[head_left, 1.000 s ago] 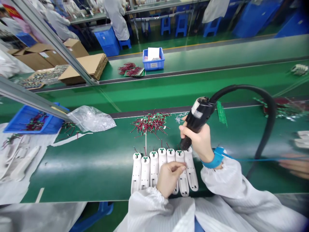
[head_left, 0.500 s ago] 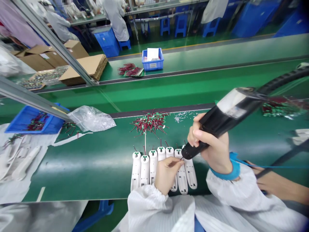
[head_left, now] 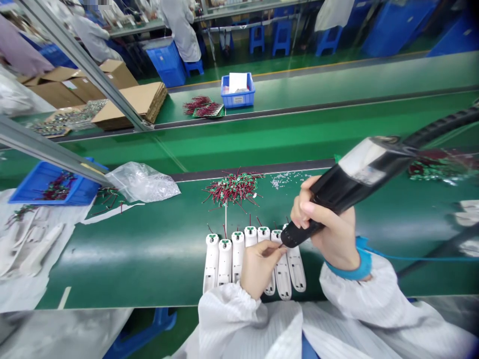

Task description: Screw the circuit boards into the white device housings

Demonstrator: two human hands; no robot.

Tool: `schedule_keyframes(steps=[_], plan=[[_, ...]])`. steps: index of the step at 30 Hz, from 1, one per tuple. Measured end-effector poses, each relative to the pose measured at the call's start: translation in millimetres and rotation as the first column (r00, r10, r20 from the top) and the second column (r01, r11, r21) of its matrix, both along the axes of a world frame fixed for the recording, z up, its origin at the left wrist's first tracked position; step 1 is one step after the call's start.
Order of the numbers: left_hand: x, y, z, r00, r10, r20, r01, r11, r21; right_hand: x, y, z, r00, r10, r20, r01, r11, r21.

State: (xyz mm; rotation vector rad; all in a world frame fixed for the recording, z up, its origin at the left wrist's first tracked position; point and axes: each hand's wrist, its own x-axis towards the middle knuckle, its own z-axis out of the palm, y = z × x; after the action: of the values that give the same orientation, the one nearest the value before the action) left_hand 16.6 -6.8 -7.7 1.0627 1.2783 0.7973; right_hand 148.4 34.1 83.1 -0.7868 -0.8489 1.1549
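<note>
My right hand (head_left: 329, 224) is wrapped round a black and white electric screwdriver (head_left: 348, 174), tilted with its nose down to the left. At the tip, the thumb and forefinger of my left hand (head_left: 260, 267) are pinched together by the thin bit; whatever small thing they hold is hidden. Below lies a row of several white elongated plastic housings (head_left: 211, 259), each with a small green circuit board at its top end and some with red wires sticking out. My left hand covers part of the middle housings.
Behind the row lie a heap of red-wired circuit boards (head_left: 235, 187) and scattered small screws (head_left: 288, 179). To the left are a clear plastic bag (head_left: 144, 182), a blue bin (head_left: 71, 194) and white plastic parts (head_left: 37, 249). A metal post (head_left: 75, 55) slants across the left.
Both hands and the screwdriver stay almost in place over the housings. Another person's bare forearm at the right edge has gone from view.
</note>
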Motion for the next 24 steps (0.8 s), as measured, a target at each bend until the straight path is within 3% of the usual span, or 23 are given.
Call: schedule_keyframes(steps=[6, 10, 16, 24], plan=[[-2.4, 1.1, -7.0, 0.999, -0.037, 0.034, 0.04, 0.997, -0.068, 1.8, 4.4, -0.3, 0.999, -0.051, 0.0, 0.051, 0.998, 0.025], [-4.1, -1.7, -14.3, 0.994, -0.109, -0.016, 0.108, 0.993, -0.043, 1.1, 17.2, -15.0, 0.99, -0.126, 0.069, 0.125, 0.992, 0.02], [-4.6, -3.3, -17.2, 0.987, -0.151, -0.045, 0.149, 0.988, -0.045, -1.8, 33.3, -40.7, 0.981, -0.144, 0.13, 0.148, 0.989, -0.019], [-4.7, -2.7, -16.7, 0.988, -0.148, -0.042, 0.145, 0.987, -0.063, -0.8, 37.2, -49.6, 0.983, -0.145, 0.114, 0.15, 0.988, -0.037]])
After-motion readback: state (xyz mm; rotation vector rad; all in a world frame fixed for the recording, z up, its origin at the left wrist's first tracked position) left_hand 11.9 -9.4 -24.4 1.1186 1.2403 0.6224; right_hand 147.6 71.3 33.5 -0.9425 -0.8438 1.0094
